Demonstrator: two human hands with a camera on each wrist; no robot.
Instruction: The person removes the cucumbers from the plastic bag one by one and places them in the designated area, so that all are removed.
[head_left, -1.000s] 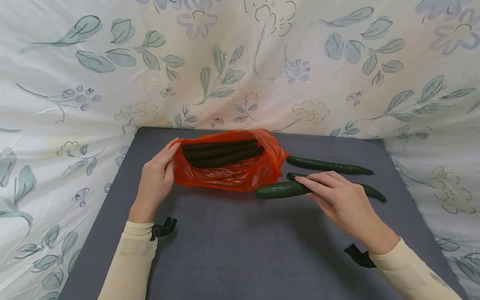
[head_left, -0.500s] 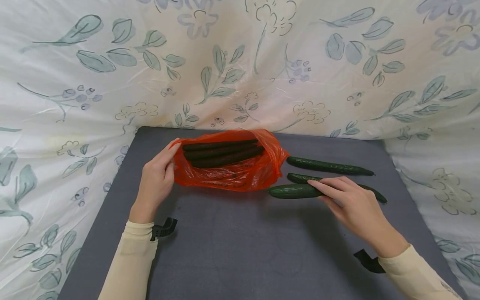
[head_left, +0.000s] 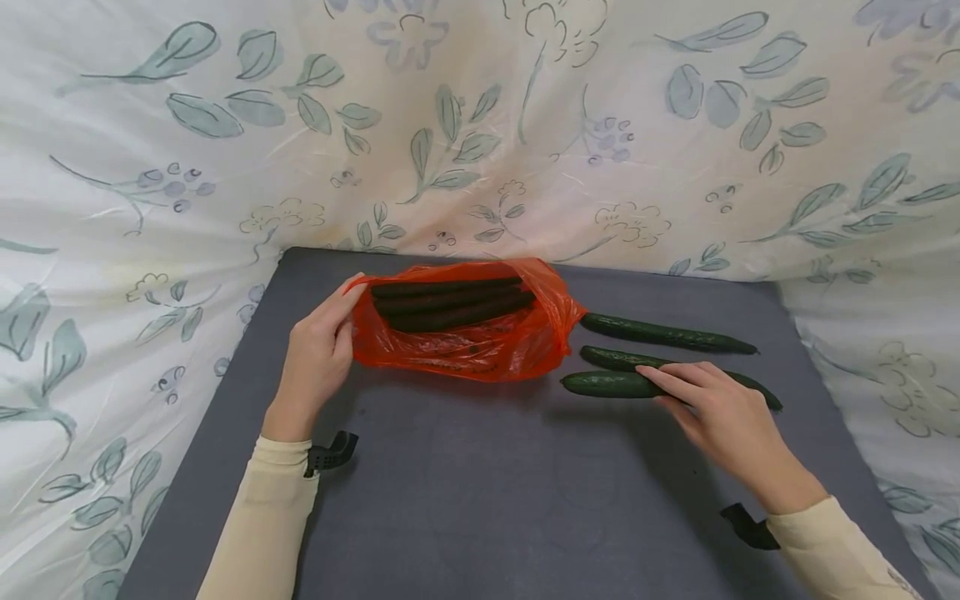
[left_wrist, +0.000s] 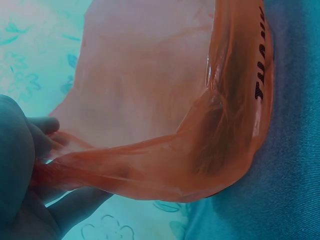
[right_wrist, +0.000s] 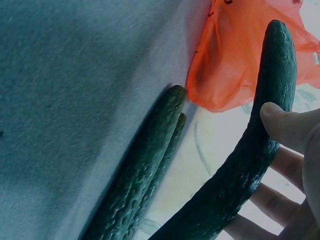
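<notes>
My left hand (head_left: 318, 358) grips the left edge of a red plastic bag (head_left: 517, 362), holding its mouth open. Several dark green cucumbers (head_left: 453, 307) lie side by side inside. In the left wrist view, the gathered edge of the bag (left_wrist: 135, 170) runs between thumb and fingers. To the right of the bag, my right hand (head_left: 723, 425) holds another cucumber (head_left: 609, 384) above the table, its free end pointing at the bag. Thumb and fingers go around this held cucumber (right_wrist: 277, 75) in the right wrist view.
Two more cucumbers lie on the grey table (head_left: 480, 500) right of the bag: a far one (head_left: 667, 334) and a nearer one (head_left: 617, 358), partly covered by my right hand. A white floral cloth (head_left: 525, 167) hangs behind the table and along its sides.
My right hand has moved to the right with the cucumber, drawing its tip away from the bag. My left hand keeps its hold on the bag's edge. The head view has shifted slightly.
</notes>
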